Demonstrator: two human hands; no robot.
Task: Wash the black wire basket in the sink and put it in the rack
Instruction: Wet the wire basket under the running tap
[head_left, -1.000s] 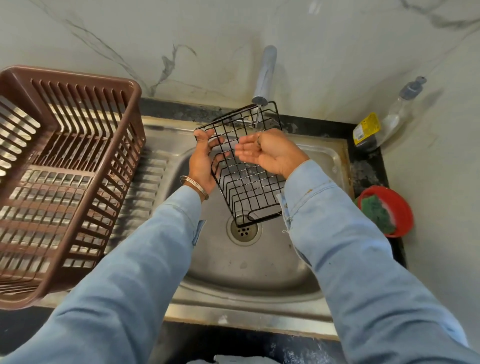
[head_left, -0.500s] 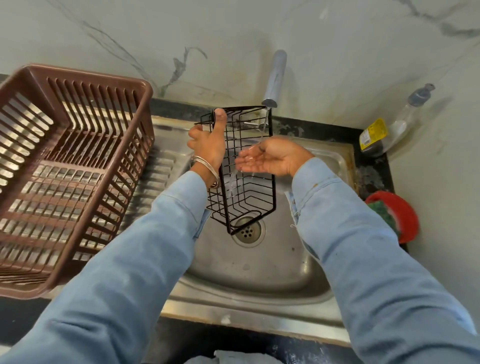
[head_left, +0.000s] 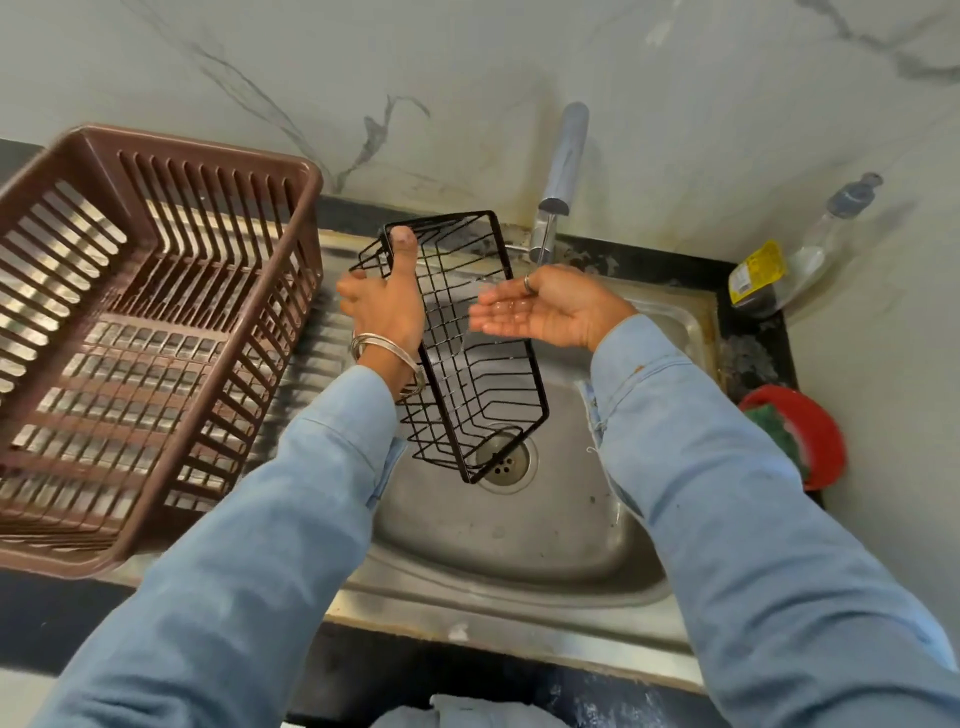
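My left hand (head_left: 382, 306) grips the black wire basket (head_left: 470, 374) by its left rim, thumb hooked over the far corner. The basket hangs tilted above the steel sink (head_left: 519, 530), its near end over the drain (head_left: 504, 457). Cupped and wet, my right hand (head_left: 540, 306) is open palm-up under the tap (head_left: 563, 166), just right of the basket, apart from the wires. The brown plastic rack (head_left: 140, 332) stands on the draining board at the left and holds nothing.
A red bowl (head_left: 810, 431) holding a green scrub pad sits on the black counter at the right. Behind it a clear soap bottle (head_left: 789, 265) with a yellow label lies against the marble wall. The counter's front edge runs below the sink.
The left hand has swung the basket left and more upright, out from under the tap. The right hand came off the wires and now cups water beside it.
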